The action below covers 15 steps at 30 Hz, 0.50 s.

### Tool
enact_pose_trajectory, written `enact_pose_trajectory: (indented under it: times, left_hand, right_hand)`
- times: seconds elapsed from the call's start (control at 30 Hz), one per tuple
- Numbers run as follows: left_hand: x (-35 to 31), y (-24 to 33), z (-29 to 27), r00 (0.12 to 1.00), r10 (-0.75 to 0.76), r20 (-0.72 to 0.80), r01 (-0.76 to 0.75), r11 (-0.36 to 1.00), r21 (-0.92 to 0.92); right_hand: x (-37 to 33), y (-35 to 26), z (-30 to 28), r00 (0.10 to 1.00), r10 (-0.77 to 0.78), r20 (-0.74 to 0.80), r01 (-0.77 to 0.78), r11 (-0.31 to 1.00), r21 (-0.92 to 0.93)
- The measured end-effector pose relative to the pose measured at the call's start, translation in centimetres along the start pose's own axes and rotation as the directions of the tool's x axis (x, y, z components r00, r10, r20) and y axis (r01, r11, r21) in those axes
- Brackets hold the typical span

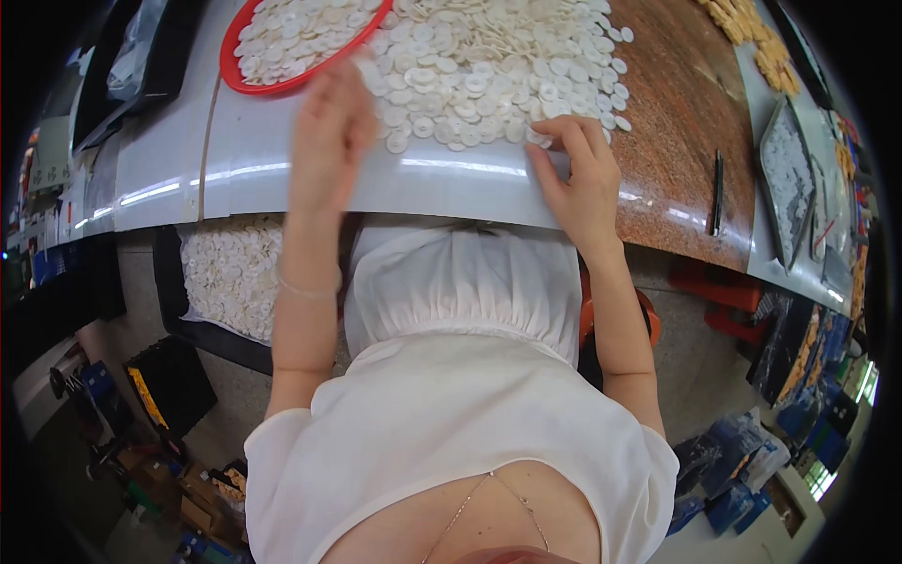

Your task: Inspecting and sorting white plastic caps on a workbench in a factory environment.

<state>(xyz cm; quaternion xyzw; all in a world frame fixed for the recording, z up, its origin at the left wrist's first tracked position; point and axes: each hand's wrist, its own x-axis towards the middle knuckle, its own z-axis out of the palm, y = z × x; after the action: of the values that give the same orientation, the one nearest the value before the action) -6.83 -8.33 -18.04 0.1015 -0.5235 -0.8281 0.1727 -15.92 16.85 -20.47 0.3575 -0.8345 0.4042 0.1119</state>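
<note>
A wide heap of small round white plastic discs with holes at their centres (470, 94) is spread on the metal tabletop. My right hand (583, 174) rests at the near right edge of the heap. Thumb and forefinger pinch one white disc (537, 138). My left hand (331, 136) hovers beside the left side of the heap, just below a red basin (246, 86) that holds more of the same discs. Its fingers look curled but are smeared by motion. Whether they hold a disc cannot be made out.
A black bin lined with a bag (230, 277) and filled with white discs stands under the table at left. On the brown board at right lies a black pen (718, 193). Beyond it are a dark tray of pale pieces (787, 179) and tan pieces (759, 42).
</note>
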Motion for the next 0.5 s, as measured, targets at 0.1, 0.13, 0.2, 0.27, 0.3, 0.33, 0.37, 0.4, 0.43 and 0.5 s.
enact_pose_trajectory:
  times: [0.1, 0.13, 0.2, 0.27, 0.3, 0.33, 0.37, 0.4, 0.43, 0.5]
  left_hand:
    - [2.9, 2.9, -0.9, 0.945, 0.303, -0.126, -0.239, 0.898, 0.368]
    - [3.2, 3.1, -1.0, 0.93, 0.343, -0.132, -0.279, 0.892, 0.357]
    - [3.2, 2.8, -0.4, 0.915, 0.38, -0.132, -0.319, 0.885, 0.34]
    - [0.8, 0.7, 1.8, 0.991, 0.1, -0.085, -0.063, 0.931, 0.36]
    - [-0.5, -0.3, 2.9, 0.999, -0.041, -0.007, 0.04, 0.937, 0.347]
    - [-1.8, -1.2, 4.2, 0.981, -0.18, 0.077, 0.144, 0.929, 0.34]
    - [-2.9, -2.2, 5.2, 0.96, -0.256, 0.116, 0.214, 0.933, 0.29]
    - [-3.8, -3.1, 6.1, 0.932, -0.326, 0.158, 0.284, 0.928, 0.242]
    - [-4.3, -3.6, 7.0, 0.93, -0.331, 0.163, 0.289, 0.928, 0.235]
    - [-5.0, -4.4, 8.2, 0.857, -0.481, 0.186, 0.498, 0.865, -0.056]
  right_hand:
    - [-0.2, -0.4, -0.1, 0.999, 0.037, 0.006, -0.037, 0.999, 0.013]
    - [-0.2, -0.3, -0.1, 0.998, 0.059, 0.004, -0.059, 0.998, 0.008]
    - [0.0, -0.5, -0.1, 0.995, 0.098, -0.001, -0.098, 0.994, 0.048]
    - [-0.3, -0.7, -0.3, 0.989, 0.148, 0.005, -0.148, 0.986, 0.079]
    - [-0.3, -0.9, -0.3, 0.988, 0.155, -0.009, -0.152, 0.98, 0.13]
    - [-0.4, -1.0, -0.5, 0.986, 0.164, -0.024, -0.157, 0.971, 0.178]
    - [-0.5, -0.9, -0.4, 0.986, 0.168, -0.019, -0.162, 0.972, 0.17]
    - [-0.8, -0.9, -0.3, 0.989, 0.139, -0.042, -0.121, 0.95, 0.287]
    - [-0.9, -0.8, -0.2, 0.991, 0.115, -0.071, -0.078, 0.914, 0.398]
    - [-1.2, -1.3, -0.5, 0.994, 0.067, -0.09, -0.023, 0.906, 0.422]
